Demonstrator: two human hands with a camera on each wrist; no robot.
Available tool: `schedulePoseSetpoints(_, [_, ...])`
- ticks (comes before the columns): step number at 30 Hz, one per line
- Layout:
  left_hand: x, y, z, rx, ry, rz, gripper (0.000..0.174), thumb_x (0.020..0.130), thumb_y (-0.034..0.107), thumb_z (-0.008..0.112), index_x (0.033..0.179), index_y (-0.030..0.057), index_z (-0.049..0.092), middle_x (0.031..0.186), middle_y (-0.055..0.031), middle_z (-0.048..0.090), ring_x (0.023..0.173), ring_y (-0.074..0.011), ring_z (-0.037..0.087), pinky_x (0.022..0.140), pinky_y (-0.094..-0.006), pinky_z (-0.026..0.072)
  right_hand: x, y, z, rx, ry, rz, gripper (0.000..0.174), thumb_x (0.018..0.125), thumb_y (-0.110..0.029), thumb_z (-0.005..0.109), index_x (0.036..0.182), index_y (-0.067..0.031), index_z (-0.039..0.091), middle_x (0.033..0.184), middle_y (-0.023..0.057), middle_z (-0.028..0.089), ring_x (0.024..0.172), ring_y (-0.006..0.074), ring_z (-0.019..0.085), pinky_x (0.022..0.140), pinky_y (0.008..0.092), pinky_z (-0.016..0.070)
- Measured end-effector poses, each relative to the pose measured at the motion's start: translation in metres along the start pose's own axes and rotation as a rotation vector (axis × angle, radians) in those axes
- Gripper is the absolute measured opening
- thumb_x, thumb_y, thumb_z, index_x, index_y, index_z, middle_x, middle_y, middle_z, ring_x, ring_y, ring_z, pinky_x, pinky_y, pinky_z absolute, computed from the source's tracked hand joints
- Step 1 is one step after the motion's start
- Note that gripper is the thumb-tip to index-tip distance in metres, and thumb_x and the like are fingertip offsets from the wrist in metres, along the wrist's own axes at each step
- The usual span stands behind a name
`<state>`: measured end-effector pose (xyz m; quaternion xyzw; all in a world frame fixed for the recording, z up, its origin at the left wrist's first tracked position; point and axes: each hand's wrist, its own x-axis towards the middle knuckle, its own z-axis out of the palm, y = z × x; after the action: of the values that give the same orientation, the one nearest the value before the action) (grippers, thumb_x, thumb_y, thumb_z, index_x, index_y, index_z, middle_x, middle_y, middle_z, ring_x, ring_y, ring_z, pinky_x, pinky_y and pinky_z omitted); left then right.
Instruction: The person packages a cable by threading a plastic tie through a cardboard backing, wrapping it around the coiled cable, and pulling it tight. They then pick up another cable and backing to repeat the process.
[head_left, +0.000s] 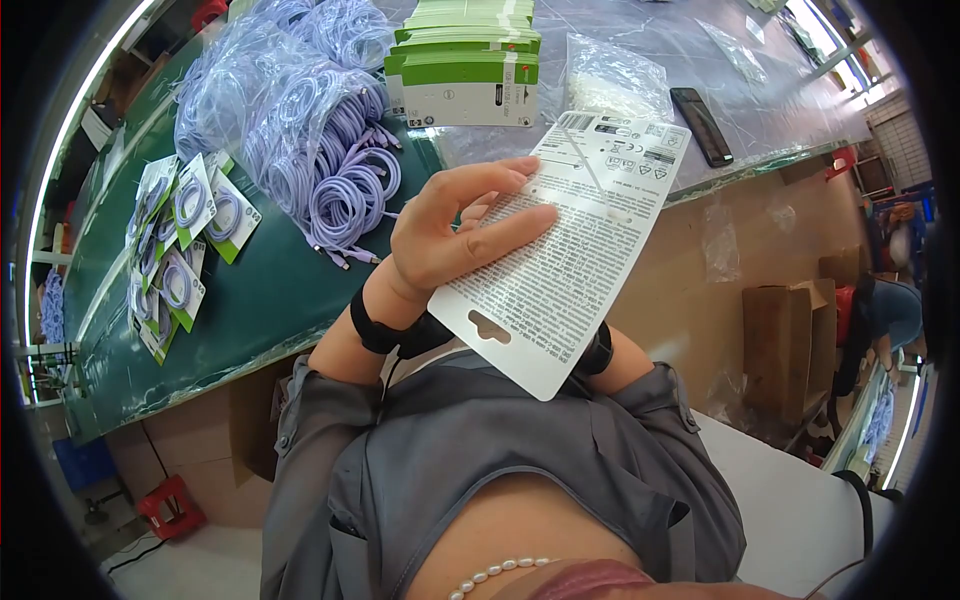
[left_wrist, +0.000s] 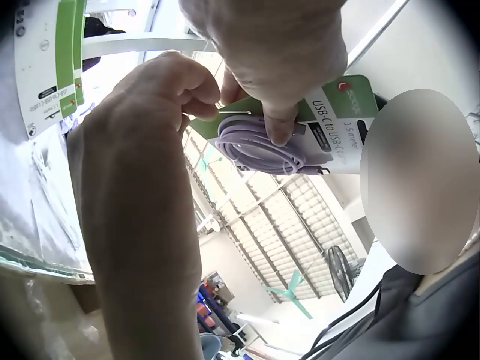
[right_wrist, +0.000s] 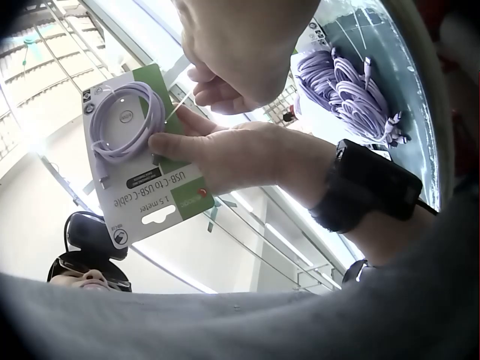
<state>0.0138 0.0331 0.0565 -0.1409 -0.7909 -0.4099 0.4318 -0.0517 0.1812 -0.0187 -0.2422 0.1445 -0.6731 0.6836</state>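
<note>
A printed packaging card (head_left: 560,260) is held tilted before the chest, its text-covered back towards the head camera. My left hand (head_left: 465,225) grips one long edge, with fingers on the back. In the right wrist view, its thumb presses on a coiled lilac USB-C cable (right_wrist: 154,112) lying on the card's green and white front. My right hand (right_wrist: 240,56) is close by that edge, fingers curled, pinching a thin white tie (right_wrist: 180,100) that runs to the card. From the head view the right hand is hidden behind the card.
Bundled lilac cables (head_left: 345,190), partly in clear plastic, lie on the green table (head_left: 270,300). Finished-looking carded cables (head_left: 185,235) lie at left. Stacked cards (head_left: 465,90), a bag of small white pieces (head_left: 615,85) and a phone (head_left: 703,127) are farther back. A cardboard box (head_left: 785,345) stands right.
</note>
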Motion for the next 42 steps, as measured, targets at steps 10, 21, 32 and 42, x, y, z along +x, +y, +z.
schedulePoseSetpoints(10, [-0.004,0.001,0.004,-0.110,0.022,-0.079,0.036,0.067,-0.005,0.075,0.101,0.0058,0.071,0.108,-0.0121,0.052,0.102,-0.0319,0.060,0.088,-0.0374,0.0531,0.023,-0.010,0.037,0.874,-0.248,-0.043,0.055,0.098,-0.044,0.034,0.134,-0.0026,0.033,0.118,0.0188,0.048,0.102,0.0267,0.055,0.080,0.0325,0.0496])
schedulePoseSetpoints(21, [0.001,0.002,0.006,-0.033,0.001,0.081,0.034,0.069,-0.005,0.074,0.102,0.0020,0.069,0.110,-0.0143,0.050,0.104,-0.0330,0.059,0.091,-0.0395,0.0516,0.011,-0.004,0.021,0.767,-0.313,-0.082,0.051,0.100,-0.037,0.031,0.142,-0.0076,0.024,0.140,0.0136,0.036,0.128,0.0230,0.039,0.104,0.0330,0.0379])
schedulePoseSetpoints(32, [0.003,0.000,0.003,0.147,-0.076,0.199,0.038,0.066,-0.002,0.074,0.103,0.0061,0.070,0.110,-0.0131,0.051,0.103,-0.0325,0.060,0.089,-0.0397,0.0529,0.004,-0.003,0.025,0.889,-0.281,-0.041,0.052,0.101,-0.038,0.019,0.143,-0.0085,0.018,0.144,0.0149,0.030,0.129,0.0271,0.038,0.106,0.0375,0.0376])
schedulePoseSetpoints(42, [0.000,-0.006,0.002,0.235,-0.115,0.226,0.039,0.066,-0.004,0.073,0.103,0.0064,0.068,0.105,-0.0124,0.056,0.101,-0.0328,0.062,0.085,-0.0358,0.0541,-0.004,0.011,0.011,0.873,-0.271,-0.084,0.050,0.100,-0.033,0.030,0.143,-0.0072,0.023,0.145,0.0141,0.031,0.130,0.0244,0.037,0.108,0.0360,0.0347])
